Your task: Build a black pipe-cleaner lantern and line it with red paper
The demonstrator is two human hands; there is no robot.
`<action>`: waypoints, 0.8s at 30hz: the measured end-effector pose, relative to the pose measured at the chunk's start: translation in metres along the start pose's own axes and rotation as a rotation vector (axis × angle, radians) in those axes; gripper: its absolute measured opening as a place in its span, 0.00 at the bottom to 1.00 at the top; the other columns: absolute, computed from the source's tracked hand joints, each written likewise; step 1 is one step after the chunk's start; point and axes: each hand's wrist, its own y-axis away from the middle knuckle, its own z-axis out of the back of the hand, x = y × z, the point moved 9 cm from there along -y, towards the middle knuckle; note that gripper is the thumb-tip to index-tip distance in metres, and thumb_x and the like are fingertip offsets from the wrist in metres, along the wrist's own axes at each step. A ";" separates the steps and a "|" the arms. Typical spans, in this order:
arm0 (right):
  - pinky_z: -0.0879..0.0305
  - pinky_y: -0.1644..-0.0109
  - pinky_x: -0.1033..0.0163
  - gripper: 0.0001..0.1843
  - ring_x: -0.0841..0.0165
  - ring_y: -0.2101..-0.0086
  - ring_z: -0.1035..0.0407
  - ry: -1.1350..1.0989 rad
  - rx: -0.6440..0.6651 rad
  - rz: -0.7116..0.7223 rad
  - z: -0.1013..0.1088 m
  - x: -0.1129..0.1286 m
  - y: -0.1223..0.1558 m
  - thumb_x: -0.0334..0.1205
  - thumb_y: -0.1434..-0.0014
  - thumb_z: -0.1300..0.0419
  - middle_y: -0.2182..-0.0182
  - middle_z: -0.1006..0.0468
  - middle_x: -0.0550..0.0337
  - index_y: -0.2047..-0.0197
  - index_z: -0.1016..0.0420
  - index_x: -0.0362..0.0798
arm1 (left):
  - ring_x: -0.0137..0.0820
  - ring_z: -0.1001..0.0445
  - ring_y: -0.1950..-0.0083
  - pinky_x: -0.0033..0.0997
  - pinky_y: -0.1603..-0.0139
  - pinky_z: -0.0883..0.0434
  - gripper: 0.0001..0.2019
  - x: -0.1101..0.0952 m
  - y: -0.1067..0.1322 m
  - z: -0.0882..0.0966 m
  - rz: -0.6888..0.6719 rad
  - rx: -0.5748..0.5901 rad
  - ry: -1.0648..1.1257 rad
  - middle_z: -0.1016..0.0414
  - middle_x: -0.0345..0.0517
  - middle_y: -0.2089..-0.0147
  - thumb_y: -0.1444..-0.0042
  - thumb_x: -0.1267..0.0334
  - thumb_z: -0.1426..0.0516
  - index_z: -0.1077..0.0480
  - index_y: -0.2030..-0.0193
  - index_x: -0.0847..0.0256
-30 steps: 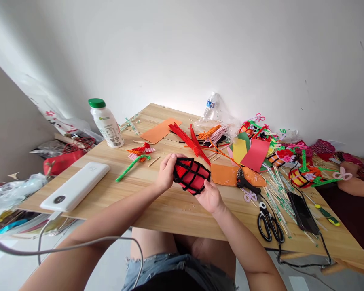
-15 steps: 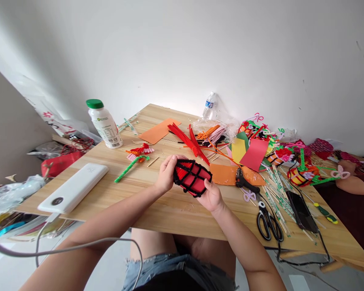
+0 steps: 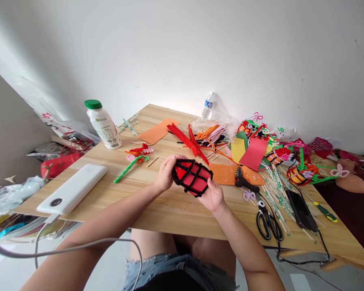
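Observation:
Between my hands, above the front part of the table, is a red paper lantern (image 3: pixel 197 185) wrapped in a grid of black pipe cleaners. My left hand (image 3: pixel 166 173) grips its left end, thumb on top and fingers behind. At the lower right end, my right hand (image 3: pixel 212 195) pinches it with the thumb on the near face; the other fingers are partly hidden underneath. Beyond it lie bundles of red pipe cleaners (image 3: pixel 186 139). To the left rests a green pipe-cleaner stem (image 3: pixel 129 169) with red, orange and pink pieces near its upper end.
On the left stand a white power bank (image 3: pixel 75 189) with a cable and a white bottle (image 3: pixel 105 128). Right of my hands are a black glue gun (image 3: pixel 244 182), scissors (image 3: pixel 268 221), wooden sticks, a phone (image 3: pixel 301 211) and a screwdriver (image 3: pixel 325 212). Another person's arm (image 3: pixel 356 185) shows far right.
Both hands keep their hold on the lantern, which has barely shifted. The view has moved very slightly; nothing else has visibly changed.

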 end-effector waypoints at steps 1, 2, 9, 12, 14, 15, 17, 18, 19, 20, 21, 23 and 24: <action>0.47 0.33 0.44 0.26 0.58 0.41 0.35 0.003 0.010 0.005 -0.001 0.001 0.000 0.48 0.47 0.36 0.43 0.28 0.54 0.45 0.29 0.51 | 0.36 0.24 0.59 0.36 0.54 0.28 0.20 0.001 0.000 0.000 0.010 0.002 0.009 0.21 0.47 0.62 0.47 0.44 0.42 0.26 0.68 0.61; 0.48 0.33 0.44 0.27 0.58 0.41 0.36 0.007 0.019 0.008 -0.002 0.002 0.000 0.49 0.47 0.36 0.42 0.29 0.55 0.45 0.30 0.51 | 0.36 0.24 0.59 0.36 0.54 0.28 0.20 0.003 0.000 0.000 0.024 0.003 0.019 0.21 0.47 0.61 0.47 0.44 0.42 0.26 0.68 0.61; 0.45 0.34 0.42 0.25 0.56 0.39 0.38 0.071 0.003 -0.012 -0.001 0.006 -0.001 0.51 0.45 0.40 0.41 0.30 0.54 0.45 0.29 0.51 | 0.41 0.23 0.55 0.40 0.53 0.27 0.21 0.017 -0.002 0.004 0.146 -0.028 0.031 0.21 0.49 0.60 0.47 0.42 0.44 0.26 0.66 0.61; 0.45 0.33 0.47 0.25 0.59 0.38 0.40 0.059 0.020 -0.046 -0.001 0.005 -0.003 0.53 0.41 0.44 0.40 0.30 0.55 0.45 0.28 0.49 | 0.41 0.23 0.54 0.40 0.53 0.27 0.20 0.018 -0.005 0.006 0.179 -0.035 0.080 0.21 0.49 0.60 0.46 0.43 0.45 0.27 0.67 0.61; 0.42 0.35 0.50 0.23 0.61 0.40 0.36 0.039 -0.013 -0.090 0.004 0.001 -0.004 0.53 0.39 0.46 0.44 0.26 0.55 0.48 0.27 0.48 | 0.41 0.23 0.54 0.41 0.52 0.27 0.19 0.015 -0.008 0.007 0.175 -0.016 0.119 0.21 0.49 0.59 0.47 0.45 0.44 0.28 0.68 0.61; 0.39 0.37 0.52 0.21 0.62 0.43 0.34 0.033 -0.046 -0.121 0.009 -0.003 -0.005 0.53 0.38 0.46 0.46 0.24 0.55 0.50 0.26 0.48 | 0.41 0.23 0.54 0.41 0.52 0.27 0.18 0.012 -0.009 0.008 0.163 -0.004 0.131 0.22 0.50 0.58 0.47 0.46 0.43 0.28 0.69 0.61; 0.33 0.42 0.54 0.18 0.64 0.49 0.28 0.033 -0.117 -0.187 0.019 -0.010 -0.005 0.50 0.37 0.45 0.53 0.20 0.55 0.54 0.24 0.48 | 0.41 0.23 0.55 0.43 0.51 0.28 0.16 0.004 -0.012 0.010 0.118 0.022 0.131 0.22 0.49 0.59 0.48 0.48 0.43 0.29 0.71 0.61; 0.30 0.45 0.55 0.17 0.64 0.52 0.26 0.038 -0.141 -0.216 0.023 -0.013 -0.005 0.50 0.38 0.45 0.56 0.18 0.55 0.55 0.23 0.48 | 0.41 0.24 0.55 0.43 0.51 0.28 0.15 -0.002 -0.014 0.012 0.083 0.039 0.111 0.22 0.49 0.60 0.48 0.49 0.42 0.29 0.71 0.61; 0.29 0.48 0.55 0.17 0.64 0.54 0.25 0.050 -0.151 -0.240 0.027 -0.016 -0.005 0.50 0.38 0.43 0.58 0.18 0.55 0.56 0.23 0.47 | 0.41 0.24 0.55 0.43 0.50 0.29 0.14 -0.008 -0.016 0.013 0.041 0.062 0.076 0.22 0.49 0.61 0.48 0.50 0.42 0.29 0.72 0.61; 0.27 0.51 0.55 0.17 0.64 0.58 0.24 0.079 -0.152 -0.259 0.031 -0.018 -0.006 0.51 0.40 0.42 0.61 0.17 0.54 0.58 0.23 0.46 | 0.41 0.24 0.55 0.42 0.50 0.29 0.14 -0.014 -0.017 0.013 0.002 0.093 0.032 0.22 0.49 0.61 0.48 0.51 0.42 0.29 0.72 0.61; 0.26 0.54 0.55 0.19 0.63 0.61 0.23 0.132 -0.154 -0.266 0.035 -0.019 -0.006 0.53 0.41 0.41 0.64 0.17 0.53 0.60 0.22 0.45 | 0.41 0.25 0.56 0.42 0.51 0.29 0.14 -0.020 -0.018 0.013 -0.032 0.131 -0.020 0.22 0.50 0.61 0.47 0.51 0.42 0.28 0.72 0.61; 0.26 0.61 0.56 0.22 0.63 0.68 0.24 0.334 -0.194 -0.226 0.049 -0.015 -0.008 0.57 0.45 0.38 0.70 0.19 0.53 0.66 0.22 0.44 | 0.41 0.25 0.57 0.41 0.53 0.29 0.14 -0.030 -0.020 0.011 -0.080 0.225 -0.133 0.22 0.52 0.61 0.46 0.52 0.42 0.26 0.71 0.61; 0.27 0.65 0.58 0.22 0.64 0.71 0.26 0.471 -0.237 -0.175 0.058 -0.009 -0.009 0.58 0.47 0.38 0.72 0.20 0.53 0.68 0.22 0.44 | 0.41 0.25 0.57 0.41 0.53 0.29 0.13 -0.034 -0.020 0.009 -0.096 0.276 -0.196 0.22 0.52 0.61 0.46 0.52 0.41 0.24 0.70 0.60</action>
